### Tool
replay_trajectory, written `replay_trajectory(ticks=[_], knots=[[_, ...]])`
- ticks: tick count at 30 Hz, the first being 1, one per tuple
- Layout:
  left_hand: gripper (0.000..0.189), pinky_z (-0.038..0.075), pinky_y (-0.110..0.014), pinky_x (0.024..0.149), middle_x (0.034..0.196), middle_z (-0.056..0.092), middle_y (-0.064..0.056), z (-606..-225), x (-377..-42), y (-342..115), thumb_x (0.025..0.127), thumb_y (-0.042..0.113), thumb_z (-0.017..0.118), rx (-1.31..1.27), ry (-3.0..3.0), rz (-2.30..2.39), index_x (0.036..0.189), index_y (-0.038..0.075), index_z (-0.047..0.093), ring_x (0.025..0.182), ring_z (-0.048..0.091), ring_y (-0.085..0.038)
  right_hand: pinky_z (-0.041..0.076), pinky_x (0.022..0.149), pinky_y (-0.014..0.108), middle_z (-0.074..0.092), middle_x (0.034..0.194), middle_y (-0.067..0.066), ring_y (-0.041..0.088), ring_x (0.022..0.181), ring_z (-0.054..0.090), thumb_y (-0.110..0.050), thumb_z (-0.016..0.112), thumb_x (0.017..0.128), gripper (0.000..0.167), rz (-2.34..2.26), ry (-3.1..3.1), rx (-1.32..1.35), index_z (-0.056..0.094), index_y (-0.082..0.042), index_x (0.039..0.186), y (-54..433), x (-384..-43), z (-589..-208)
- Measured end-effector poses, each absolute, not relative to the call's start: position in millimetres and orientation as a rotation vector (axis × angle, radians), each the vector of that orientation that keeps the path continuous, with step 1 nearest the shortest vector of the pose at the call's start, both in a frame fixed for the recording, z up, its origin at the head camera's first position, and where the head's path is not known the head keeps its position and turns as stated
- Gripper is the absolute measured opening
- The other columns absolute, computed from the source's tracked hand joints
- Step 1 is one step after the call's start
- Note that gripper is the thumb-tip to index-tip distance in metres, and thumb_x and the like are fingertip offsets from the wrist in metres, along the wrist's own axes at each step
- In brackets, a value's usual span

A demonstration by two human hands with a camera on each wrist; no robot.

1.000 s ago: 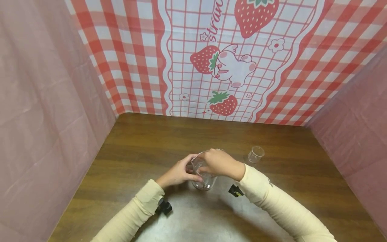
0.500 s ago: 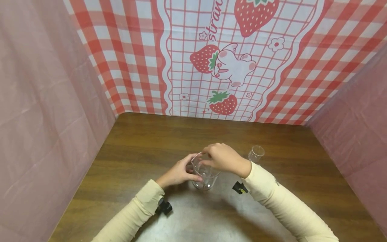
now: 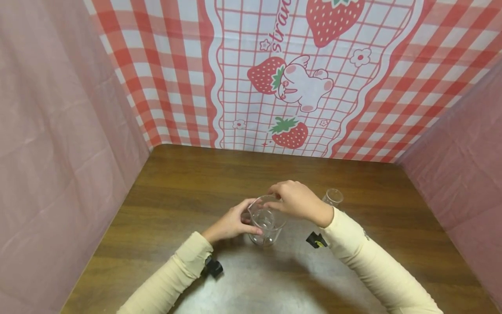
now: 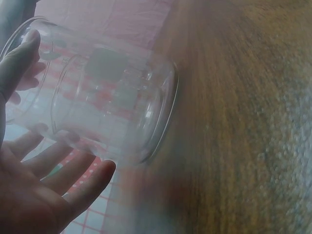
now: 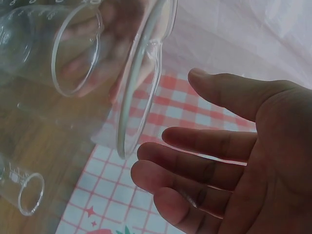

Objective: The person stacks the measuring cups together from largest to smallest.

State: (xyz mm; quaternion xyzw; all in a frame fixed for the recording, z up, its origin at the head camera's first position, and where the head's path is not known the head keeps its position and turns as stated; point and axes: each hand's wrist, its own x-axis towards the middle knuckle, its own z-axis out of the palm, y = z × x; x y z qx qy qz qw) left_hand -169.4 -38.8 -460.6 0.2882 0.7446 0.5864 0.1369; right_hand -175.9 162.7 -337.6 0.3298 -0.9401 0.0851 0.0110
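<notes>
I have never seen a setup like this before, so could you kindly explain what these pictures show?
Of course. There is no machine here: a person works with two bare hands. The widest picture comes from a camera on the head, looking forward and down. The two closer ones come from small black cameras worn one on each wrist, so each looks at its own hand.

The left hand holds a large glass beaker between thumb and fingers, and a smaller beaker is inside it. The right hand is near the large beaker's rim and holds nothing. On the wooden table, beyond the right wrist, is another small beaker. A strawberry-patterned cloth hangs behind.
</notes>
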Motion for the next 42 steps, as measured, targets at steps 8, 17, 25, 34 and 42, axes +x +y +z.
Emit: replay_trajectory(ticks=[8, 17, 25, 34, 42], knots=[[0.078, 0.056, -0.037, 0.097, 0.144, 0.049, -0.021, -461, -170, -39, 0.077, 0.010, 0.082, 0.850, 2.165, 1.686, 0.143, 0.004, 0.040, 0.130, 0.051, -0.036, 0.050, 0.056, 0.026, 0.067, 0.074, 0.000, 0.008, 0.063, 0.056, -0.033, 0.075, 0.084, 0.034, 0.263, -2.960, 0.977, 0.073, -0.005, 0.103, 173, -178, -334], [0.078, 0.055, -0.039, 0.098, 0.150, 0.045, -0.017, -463, -172, -40, 0.077, 0.008, 0.081, 0.840, 2.161, 1.686, 0.142, 0.004, 0.040, 0.134, 0.048, -0.033, 0.057, 0.063, 0.033, 0.072, 0.081, 0.004, 0.012, 0.070, 0.064, -0.034, 0.075, 0.084, 0.036, 0.291, -2.952, 0.916, 0.073, -0.004, 0.103, 184, -181, -331], [0.082, 0.054, -0.042, 0.099, 0.147, 0.047, -0.019, -460, -170, -39, 0.077, 0.008, 0.081, 0.826, 2.152, 1.683, 0.146, 0.005, 0.038, 0.133, 0.049, -0.033, 0.050, 0.056, 0.030, 0.066, 0.071, -0.002, 0.009, 0.062, 0.056, -0.033, 0.076, 0.083, 0.034, 0.305, -2.965, 0.832, 0.073, -0.005, 0.101, 194, -184, -331], [0.082, 0.055, -0.040, 0.098, 0.147, 0.047, -0.021, -461, -170, -40, 0.078, 0.009, 0.080, 0.869, 2.145, 1.683, 0.147, 0.004, 0.037, 0.133, 0.048, -0.036, 0.048, 0.053, 0.027, 0.067, 0.071, -0.001, 0.008, 0.059, 0.055, -0.037, 0.075, 0.084, 0.037, 0.337, -2.999, 0.744, 0.073, -0.005, 0.103, 203, -186, -331], [0.082, 0.055, -0.035, 0.097, 0.147, 0.047, -0.018, -462, -171, -39, 0.077, 0.010, 0.082, 0.847, 2.169, 1.668, 0.147, 0.006, 0.039, 0.132, 0.050, -0.033, 0.051, 0.057, 0.031, 0.068, 0.074, 0.000, 0.010, 0.063, 0.059, -0.038, 0.073, 0.086, 0.038, 0.337, -3.022, 0.668, 0.073, -0.005, 0.105, 211, -187, -329]])
